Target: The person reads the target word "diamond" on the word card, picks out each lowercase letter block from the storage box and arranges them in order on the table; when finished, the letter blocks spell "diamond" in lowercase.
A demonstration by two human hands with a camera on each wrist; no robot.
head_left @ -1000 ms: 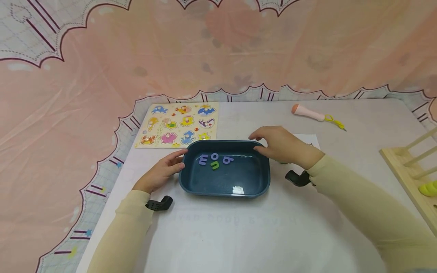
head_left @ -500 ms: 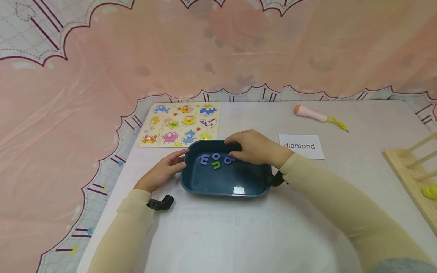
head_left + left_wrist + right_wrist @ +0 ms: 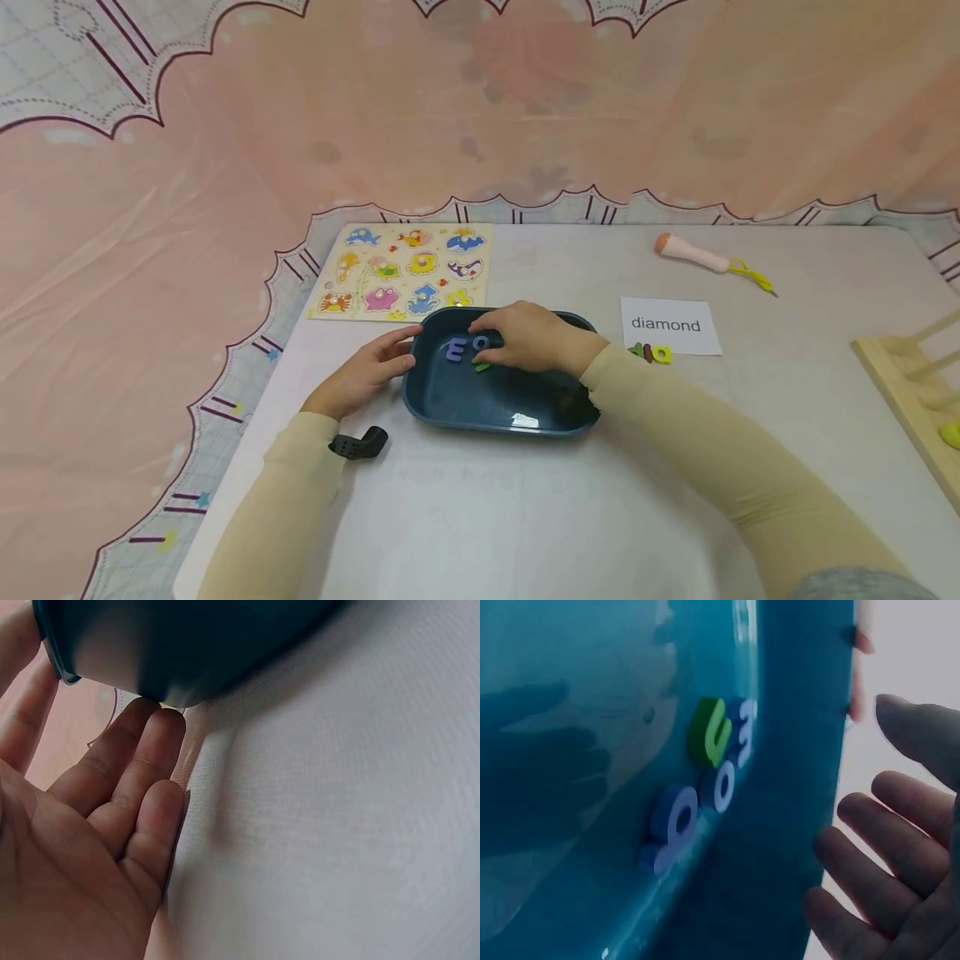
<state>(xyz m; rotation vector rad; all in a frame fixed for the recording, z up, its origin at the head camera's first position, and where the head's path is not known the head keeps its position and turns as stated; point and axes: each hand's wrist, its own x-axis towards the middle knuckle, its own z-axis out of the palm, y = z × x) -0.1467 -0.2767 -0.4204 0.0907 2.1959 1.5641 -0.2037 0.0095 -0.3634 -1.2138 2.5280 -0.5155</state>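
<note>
A dark blue tray (image 3: 465, 408) lies on the table. Inside, in the right wrist view, are a green letter n or u (image 3: 709, 733), a purple m (image 3: 741, 733), a purple o (image 3: 718, 787) and a purple letter like d or q (image 3: 669, 827). My right hand (image 3: 528, 337) reaches over the tray's far side, fingers spread and holding nothing; it hides the d-like letter from the head view. My left hand (image 3: 360, 371) rests its fingertips at the outer left wall of the tray, the lower fingers loosely bent under the rim.
A white card (image 3: 670, 325) printed "diamond" lies right of the tray, with several small coloured letters (image 3: 649, 353) at its lower edge. An animal puzzle board (image 3: 401, 275) sits behind the tray. A pink toy microphone (image 3: 693, 254) and a wooden rack (image 3: 892, 367) stand farther right.
My right hand has moved left from the tray's right rim to over the letters inside it. The card and the letters below it have come into view. My left hand stays at the tray.
</note>
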